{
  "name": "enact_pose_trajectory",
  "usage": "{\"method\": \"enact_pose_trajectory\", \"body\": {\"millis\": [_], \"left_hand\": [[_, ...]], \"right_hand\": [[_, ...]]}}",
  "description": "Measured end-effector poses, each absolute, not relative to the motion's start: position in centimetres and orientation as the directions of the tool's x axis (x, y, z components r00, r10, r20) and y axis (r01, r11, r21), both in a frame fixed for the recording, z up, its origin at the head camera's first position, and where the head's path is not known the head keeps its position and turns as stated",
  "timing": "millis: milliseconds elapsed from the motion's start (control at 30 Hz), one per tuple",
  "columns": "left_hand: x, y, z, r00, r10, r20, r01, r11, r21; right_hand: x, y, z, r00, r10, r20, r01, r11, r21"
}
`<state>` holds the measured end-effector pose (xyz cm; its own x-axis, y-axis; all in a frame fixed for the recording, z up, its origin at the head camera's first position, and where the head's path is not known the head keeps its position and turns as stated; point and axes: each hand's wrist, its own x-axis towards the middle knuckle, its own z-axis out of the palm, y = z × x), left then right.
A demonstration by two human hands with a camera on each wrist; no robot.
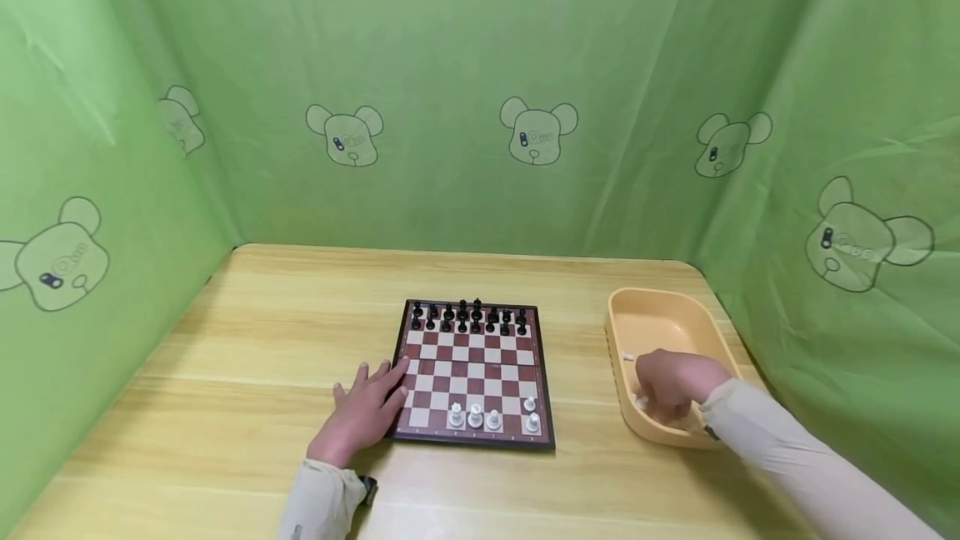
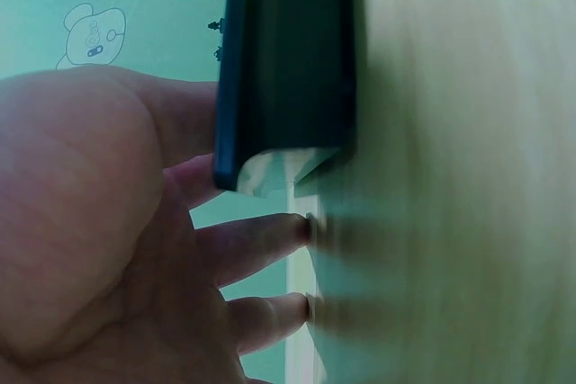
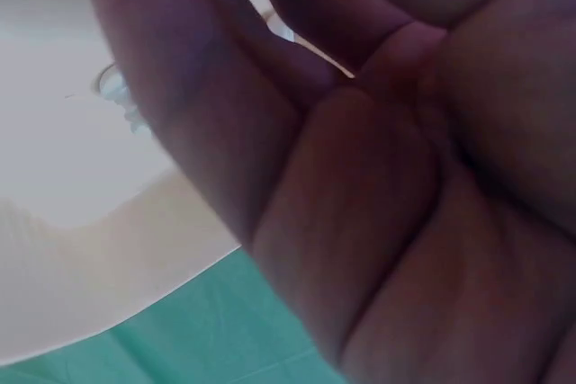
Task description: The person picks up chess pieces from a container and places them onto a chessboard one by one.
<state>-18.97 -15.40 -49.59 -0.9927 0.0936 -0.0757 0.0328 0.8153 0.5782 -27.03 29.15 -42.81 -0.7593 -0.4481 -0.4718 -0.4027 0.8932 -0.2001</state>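
My left hand (image 1: 363,411) rests at the left edge of the chessboard (image 1: 437,369), its fingers spread. In the left wrist view, the thumb-side fingers reach over the board's dark edge (image 2: 229,87), and other fingertips touch the table. My right hand (image 1: 671,382) reaches down into an orange plastic basket (image 1: 618,340), fingers bent; its fingertips are hidden, so whether they pinch anything cannot be seen. White chess pieces lie near it, one a small white piece (image 1: 628,357). On the board's near side stand several white pieces, including a white pawn (image 1: 530,403) and a white corner piece (image 1: 532,423).
Two rows of black chess pieces (image 1: 462,315) stand along the board's far side. The wooden table (image 1: 300,298) extends around the board and basket. Green cloth walls (image 1: 450,207) with bear-head drawings enclose the back and sides.
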Motion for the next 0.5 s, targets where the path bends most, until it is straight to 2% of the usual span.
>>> {"method": "enact_pose_trajectory", "body": {"millis": [133, 300, 500], "left_hand": [[-19.0, -15.4, -49.7, -0.993, 0.093, -0.073, 0.033, 0.815, 0.578], [-19.0, -15.4, -49.7, -0.992, 0.095, -0.078, 0.033, 0.816, 0.577], [-19.1, -15.4, -49.7, -0.993, 0.090, -0.079, 0.028, 0.817, 0.576]], "right_hand": [[-27.0, 29.6, -42.6, -0.754, -0.450, -0.479, -0.361, 0.893, -0.270], [-27.2, 30.7, -41.5, -0.787, -0.406, -0.464, -0.272, 0.904, -0.330], [-27.8, 31.3, -39.6, -0.827, -0.444, -0.344, -0.272, 0.852, -0.446]]}}
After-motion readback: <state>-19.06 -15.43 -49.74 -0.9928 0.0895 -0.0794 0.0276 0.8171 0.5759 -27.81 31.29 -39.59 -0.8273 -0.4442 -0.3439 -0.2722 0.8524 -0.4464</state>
